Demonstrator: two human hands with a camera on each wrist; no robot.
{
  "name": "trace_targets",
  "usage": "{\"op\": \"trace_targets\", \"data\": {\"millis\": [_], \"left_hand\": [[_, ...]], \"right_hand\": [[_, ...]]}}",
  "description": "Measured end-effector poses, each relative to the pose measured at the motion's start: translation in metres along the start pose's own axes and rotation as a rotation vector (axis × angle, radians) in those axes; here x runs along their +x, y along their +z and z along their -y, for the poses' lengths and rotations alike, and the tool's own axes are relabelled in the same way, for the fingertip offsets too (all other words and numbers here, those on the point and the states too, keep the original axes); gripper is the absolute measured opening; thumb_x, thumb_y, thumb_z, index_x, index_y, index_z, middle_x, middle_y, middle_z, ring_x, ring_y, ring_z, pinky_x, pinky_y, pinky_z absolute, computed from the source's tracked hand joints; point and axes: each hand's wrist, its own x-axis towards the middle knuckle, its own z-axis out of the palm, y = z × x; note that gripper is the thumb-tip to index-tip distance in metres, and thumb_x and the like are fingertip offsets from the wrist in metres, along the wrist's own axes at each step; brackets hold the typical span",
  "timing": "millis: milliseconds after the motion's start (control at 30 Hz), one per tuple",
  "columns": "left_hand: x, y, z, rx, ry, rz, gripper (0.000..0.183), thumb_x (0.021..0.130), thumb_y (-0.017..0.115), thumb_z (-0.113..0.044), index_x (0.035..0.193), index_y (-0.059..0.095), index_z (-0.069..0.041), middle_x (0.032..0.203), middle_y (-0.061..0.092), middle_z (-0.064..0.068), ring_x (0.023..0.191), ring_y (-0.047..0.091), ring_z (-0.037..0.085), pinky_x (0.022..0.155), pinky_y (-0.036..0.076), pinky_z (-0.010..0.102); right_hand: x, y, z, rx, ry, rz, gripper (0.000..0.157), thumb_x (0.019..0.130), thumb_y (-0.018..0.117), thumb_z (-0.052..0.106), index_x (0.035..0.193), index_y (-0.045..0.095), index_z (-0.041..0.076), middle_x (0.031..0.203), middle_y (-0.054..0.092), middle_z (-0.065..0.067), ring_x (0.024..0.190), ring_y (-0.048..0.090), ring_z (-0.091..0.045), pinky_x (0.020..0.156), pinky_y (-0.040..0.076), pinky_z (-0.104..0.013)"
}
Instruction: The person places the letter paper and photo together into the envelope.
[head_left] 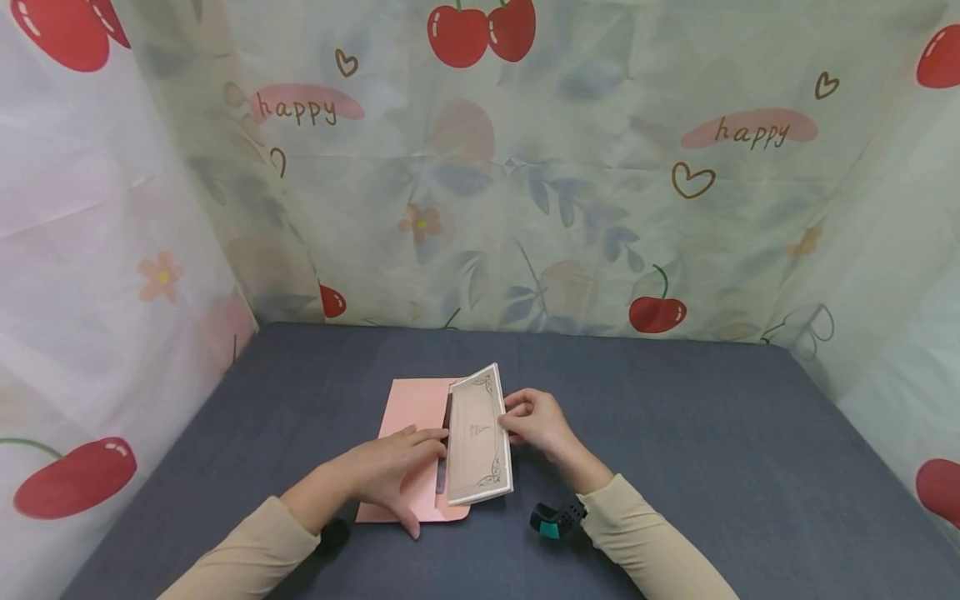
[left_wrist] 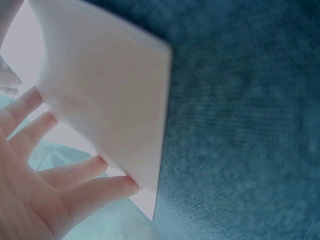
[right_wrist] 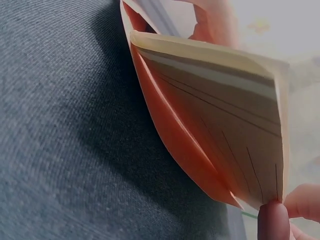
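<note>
A pink envelope (head_left: 417,400) lies on the table in front of me. A cream card (head_left: 477,437) with ornate printed corners stands tilted over its right side, the right edge raised. My right hand (head_left: 542,423) pinches that edge between thumb and fingers; in the right wrist view the card (right_wrist: 215,100) looks thick and layered, its low edge at the orange-looking envelope (right_wrist: 175,142). My left hand (head_left: 393,471) lies spread over the envelope, fingertips by the card's left edge. In the left wrist view its fairly straight fingers touch the edge of a pale sheet (left_wrist: 110,85).
The work lies on a dark grey-blue cloth-covered table (head_left: 675,433). A printed curtain (head_left: 570,167) with cherries and hearts hangs behind and along both sides. A black and teal band (head_left: 555,521) shows at my right wrist.
</note>
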Motion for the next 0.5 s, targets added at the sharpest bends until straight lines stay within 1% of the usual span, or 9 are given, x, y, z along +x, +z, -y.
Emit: {"op": "trace_targets", "data": {"millis": [233,500], "left_hand": [[0.0002,0.0001,0.0006,-0.020,0.011,0.010,0.092,0.055,0.079,-0.063,0.126,0.046,-0.014,0.148,0.035,0.008,0.134,0.040,0.024,0.112,0.029,0.048],[-0.0001,-0.0009,0.0003,-0.004,0.023,-0.005,0.093,0.055,0.078,-0.063,0.126,0.047,-0.013,0.147,0.036,0.009,0.133,0.040,0.025,0.111,0.031,0.049]], "right_hand": [[-0.0002,0.0023,0.0018,-0.014,-0.029,0.002,0.025,0.076,0.066,-0.003,0.100,0.060,-0.006,0.074,0.069,-0.013,0.052,0.058,-0.008,0.049,0.053,-0.024],[-0.0008,0.0046,0.0006,-0.014,-0.005,0.020,0.026,0.078,0.066,-0.002,0.102,0.060,-0.005,0.077,0.069,-0.014,0.055,0.060,-0.008,0.052,0.055,-0.025]]}}
